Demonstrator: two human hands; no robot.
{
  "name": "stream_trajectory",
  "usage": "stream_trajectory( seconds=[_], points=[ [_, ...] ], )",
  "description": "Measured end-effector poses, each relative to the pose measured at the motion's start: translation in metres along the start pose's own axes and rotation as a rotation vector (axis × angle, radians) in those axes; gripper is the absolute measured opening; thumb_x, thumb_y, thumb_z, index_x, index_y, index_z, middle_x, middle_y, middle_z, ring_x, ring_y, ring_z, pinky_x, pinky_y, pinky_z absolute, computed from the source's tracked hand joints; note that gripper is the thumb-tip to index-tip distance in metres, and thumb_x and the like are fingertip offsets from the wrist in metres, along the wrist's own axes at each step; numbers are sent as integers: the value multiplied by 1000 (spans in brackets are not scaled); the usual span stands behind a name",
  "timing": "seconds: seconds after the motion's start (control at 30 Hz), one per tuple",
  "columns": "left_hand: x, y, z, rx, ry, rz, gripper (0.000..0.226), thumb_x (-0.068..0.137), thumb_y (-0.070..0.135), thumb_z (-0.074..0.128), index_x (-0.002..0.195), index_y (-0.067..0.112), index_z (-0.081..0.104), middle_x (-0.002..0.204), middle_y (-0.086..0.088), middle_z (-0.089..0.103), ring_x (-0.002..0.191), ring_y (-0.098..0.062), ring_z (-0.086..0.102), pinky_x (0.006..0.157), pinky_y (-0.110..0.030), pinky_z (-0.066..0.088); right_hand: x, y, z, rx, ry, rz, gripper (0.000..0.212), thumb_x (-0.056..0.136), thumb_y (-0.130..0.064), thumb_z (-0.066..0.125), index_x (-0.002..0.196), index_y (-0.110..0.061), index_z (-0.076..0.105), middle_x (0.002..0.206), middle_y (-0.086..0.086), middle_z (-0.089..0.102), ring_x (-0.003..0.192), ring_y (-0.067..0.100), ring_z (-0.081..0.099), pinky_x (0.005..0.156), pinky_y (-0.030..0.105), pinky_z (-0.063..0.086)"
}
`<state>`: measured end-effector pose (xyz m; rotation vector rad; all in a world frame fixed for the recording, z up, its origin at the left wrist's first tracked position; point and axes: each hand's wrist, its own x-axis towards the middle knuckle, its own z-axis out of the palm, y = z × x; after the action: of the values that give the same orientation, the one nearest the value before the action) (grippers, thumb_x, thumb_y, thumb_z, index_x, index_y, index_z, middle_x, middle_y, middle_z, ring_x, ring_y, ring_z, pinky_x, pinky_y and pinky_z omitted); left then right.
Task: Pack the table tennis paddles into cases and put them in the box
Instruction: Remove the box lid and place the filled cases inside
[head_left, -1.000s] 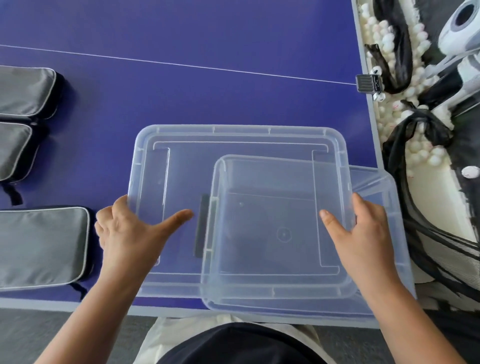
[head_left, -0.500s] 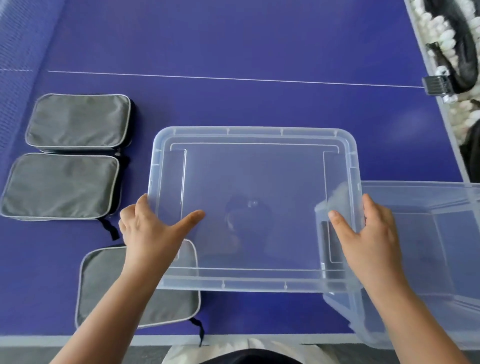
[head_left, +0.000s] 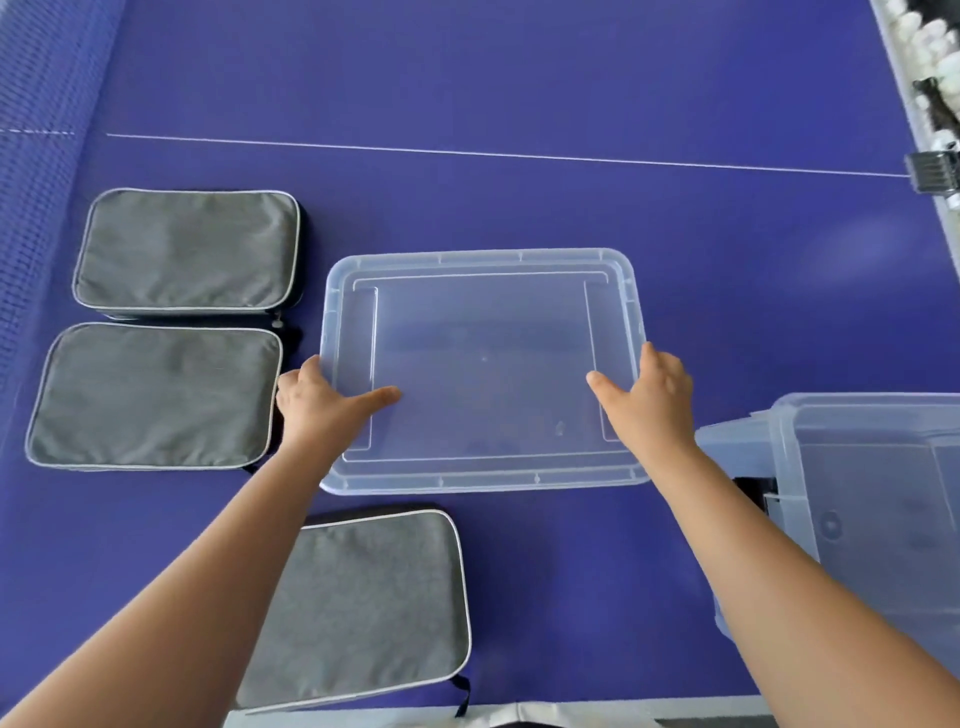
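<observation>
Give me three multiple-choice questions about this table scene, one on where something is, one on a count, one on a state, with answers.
1. Where is the clear box?
A. On the right, at the table's near edge
B. On top of the grey cases
C. Under the lid

2. How many grey cases lie on the table?
A. One
B. Three
C. Five

3. What state is the lid in?
A. Snapped onto the box
B. Standing on edge
C. Off the box, held flat at both sides

Answers:
1 A: the box sits right of the lid, partly out of frame.
2 B: two cases lie at the left and one near the front edge.
3 C: the left hand and right hand grip its short sides, apart from the box.
</observation>
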<state>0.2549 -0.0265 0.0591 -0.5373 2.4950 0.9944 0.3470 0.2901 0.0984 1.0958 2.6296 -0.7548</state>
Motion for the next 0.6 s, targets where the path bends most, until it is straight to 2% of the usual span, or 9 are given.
stream_trajectory(
  seconds=[0.17, 0.6],
  points=[
    [32, 2, 13, 4, 16, 21, 104, 55, 55, 89, 140, 18, 43, 137, -7, 37, 133, -27, 32, 114, -43, 31, 28, -6, 25, 29, -59, 42, 87, 88, -49, 64, 153, -5, 25, 154, 13, 30, 142, 33, 24, 112, 45, 31],
    [57, 1, 26, 147, 36, 25, 108, 59, 59, 86, 144, 13, 37, 144, -11, 34, 135, -32, 29, 114, -45, 28, 51, -6, 51, -9, -56, 31, 86, 88, -46, 66, 152, -6, 25, 153, 11, 32, 138, 33, 29, 108, 40, 33]
  ],
)
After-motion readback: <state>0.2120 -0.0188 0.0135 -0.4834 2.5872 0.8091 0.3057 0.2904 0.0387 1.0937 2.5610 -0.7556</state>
